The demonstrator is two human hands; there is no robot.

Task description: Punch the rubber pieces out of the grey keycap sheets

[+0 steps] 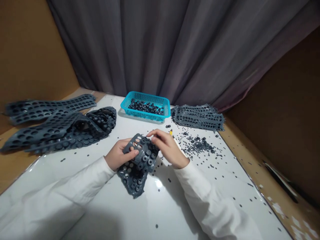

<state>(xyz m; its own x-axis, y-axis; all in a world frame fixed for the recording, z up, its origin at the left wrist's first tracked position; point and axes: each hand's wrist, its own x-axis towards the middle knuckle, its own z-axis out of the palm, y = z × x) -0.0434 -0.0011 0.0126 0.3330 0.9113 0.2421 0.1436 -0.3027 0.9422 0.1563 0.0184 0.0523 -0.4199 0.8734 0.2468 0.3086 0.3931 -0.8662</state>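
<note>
A dark grey molded rubber sheet, with round holes and raised ring-shaped parts, is held above the white tabletop. Its lower part hangs down folded. My left hand is closed on the sheet's left side, thumb across the front and the other fingers mostly behind it. My right hand is at the upper right edge, with bent fingers gripping the sheet among the ring parts; exactly what lies between the fingertips is hidden.
A blue plastic basket with small dark parts stands at the back. Perforated sheets are piled at left, and more sheets lie back right. Small dark bits are scattered at right, near a yellow-tipped tool partly behind my right hand.
</note>
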